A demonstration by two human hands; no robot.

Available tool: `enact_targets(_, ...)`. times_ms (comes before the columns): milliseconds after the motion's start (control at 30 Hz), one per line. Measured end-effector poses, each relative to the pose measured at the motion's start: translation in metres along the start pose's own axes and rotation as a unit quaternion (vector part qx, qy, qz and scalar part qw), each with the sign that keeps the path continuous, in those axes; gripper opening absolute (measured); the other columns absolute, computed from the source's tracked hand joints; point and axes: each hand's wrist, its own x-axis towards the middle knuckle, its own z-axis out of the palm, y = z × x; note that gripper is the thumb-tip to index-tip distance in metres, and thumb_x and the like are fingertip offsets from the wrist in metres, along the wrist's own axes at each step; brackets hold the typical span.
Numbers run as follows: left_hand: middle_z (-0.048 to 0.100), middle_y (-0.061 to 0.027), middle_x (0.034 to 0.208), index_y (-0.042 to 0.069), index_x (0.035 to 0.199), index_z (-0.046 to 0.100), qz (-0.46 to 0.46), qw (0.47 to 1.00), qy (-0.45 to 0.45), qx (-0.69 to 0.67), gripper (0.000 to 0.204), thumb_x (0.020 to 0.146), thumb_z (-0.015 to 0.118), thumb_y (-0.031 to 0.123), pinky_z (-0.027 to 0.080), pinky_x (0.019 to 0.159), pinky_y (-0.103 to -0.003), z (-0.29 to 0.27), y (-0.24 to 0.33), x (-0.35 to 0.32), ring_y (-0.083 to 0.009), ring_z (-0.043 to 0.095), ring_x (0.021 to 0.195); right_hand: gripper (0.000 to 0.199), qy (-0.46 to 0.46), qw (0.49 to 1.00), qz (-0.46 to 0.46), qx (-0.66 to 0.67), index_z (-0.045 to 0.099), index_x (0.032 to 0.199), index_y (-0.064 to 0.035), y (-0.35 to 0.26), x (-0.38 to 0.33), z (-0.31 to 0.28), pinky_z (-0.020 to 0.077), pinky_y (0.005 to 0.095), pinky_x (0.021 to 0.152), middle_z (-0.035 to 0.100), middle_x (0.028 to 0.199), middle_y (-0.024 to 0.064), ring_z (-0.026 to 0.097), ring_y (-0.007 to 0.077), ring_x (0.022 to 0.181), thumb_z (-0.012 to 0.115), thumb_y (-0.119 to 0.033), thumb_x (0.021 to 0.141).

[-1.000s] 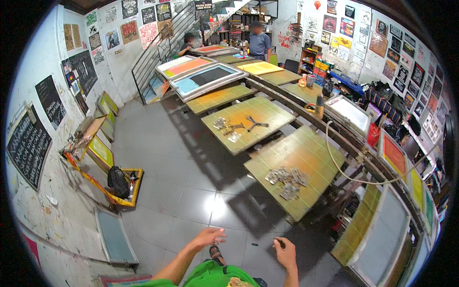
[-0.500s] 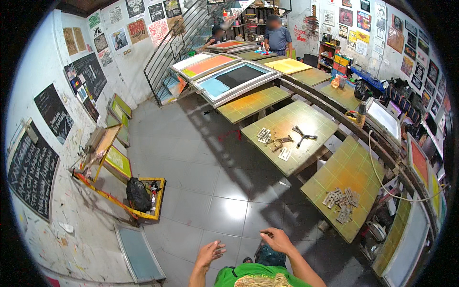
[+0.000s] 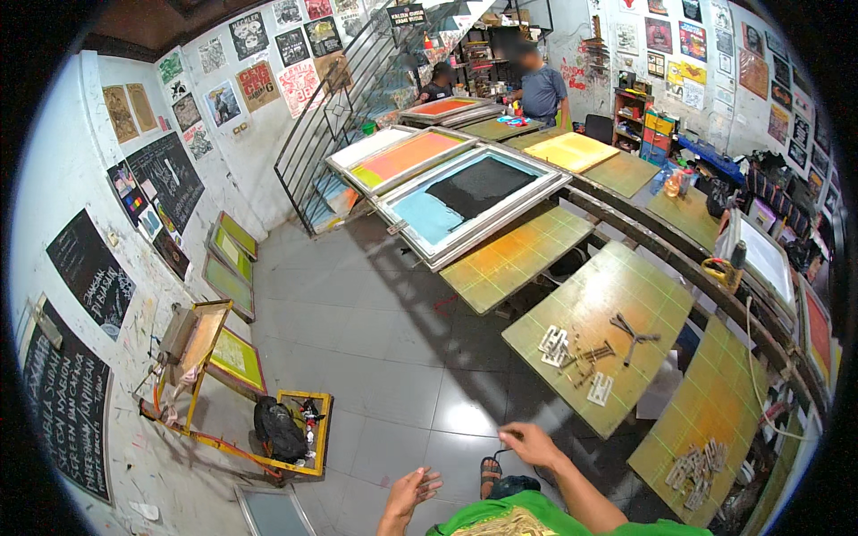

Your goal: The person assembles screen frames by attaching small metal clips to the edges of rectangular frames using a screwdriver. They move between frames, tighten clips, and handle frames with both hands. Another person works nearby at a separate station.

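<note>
The long row of yellow-green printing boards [image 3: 601, 308] runs down the right of the room, and the nearest bench [image 3: 572, 344] in that row carries the small hardware: a scatter of pale metal clips [image 3: 554, 344], loose pins beside them, and a dark three-armed tool [image 3: 631, 329] a little farther back. A second heap of clips [image 3: 695, 464] lies on the next board to the right. Framed screens [image 3: 465, 192] rest stacked at the far end, well apart from the person.

Low in the view, the right hand [image 3: 534, 443] hangs just short of the bench's near corner, fingers loosely curled; whether it pinches something thin I cannot tell. The left hand [image 3: 409, 491] is spread wide and holds nothing, out over the grey floor tiles.

To do this well, judging from the layout, the approach should square up to the near corner, with the reach coming in low over the board edge so the loose pins are not swept off.
</note>
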Motion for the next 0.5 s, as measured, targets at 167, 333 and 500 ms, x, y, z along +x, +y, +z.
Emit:
enact_targets(167, 0.064, -0.0192, 0.134, -0.005, 0.146, 0.045, 0.042, 0.997, 0.038, -0.055, 0.055, 0.109, 0.048, 0.035, 0.054, 0.095, -0.039, -0.027, 0.08, 0.054, -0.0293, 0.068, 0.116, 0.045, -0.02, 0.978, 0.024, 0.207, 0.067, 0.123, 0.004, -0.062, 0.16, -0.021, 0.0554, 0.0309, 0.078, 0.075, 0.102, 0.0116, 0.071, 0.0161, 0.089, 0.055, -0.036, 0.106)
enact_targets(333, 0.057, -0.0219, 0.141, -0.004, 0.15, 0.038, 0.018, 0.982, 0.1, -0.161, 0.065, 0.107, 0.049, 0.043, 0.051, 0.1, -0.046, -0.077, 0.087, 0.101, -0.0336, 0.063, 0.121, 0.047, -0.11, 0.95, 0.039, 0.289, 0.058, 0.133, 0.005, -0.135, 0.283, -0.035, 0.0546, 0.0301, 0.084, 0.07, 0.109, 0.0114, 0.068, 0.0151, 0.09, 0.047, -0.034, 0.109)
enact_targets(500, 0.053, -0.0183, 0.148, 0.0, 0.149, 0.043, -0.024, 0.945, 0.127, -0.302, 0.064, 0.105, 0.051, 0.046, 0.045, 0.11, -0.047, -0.134, 0.063, 0.178, -0.0329, 0.055, 0.132, 0.051, -0.144, 0.926, 0.09, 0.338, 0.056, 0.134, 0.0049, -0.152, 0.394, -0.015, 0.0553, 0.0317, 0.085, 0.068, 0.11, 0.0119, 0.068, 0.0174, 0.091, 0.048, -0.038, 0.109)
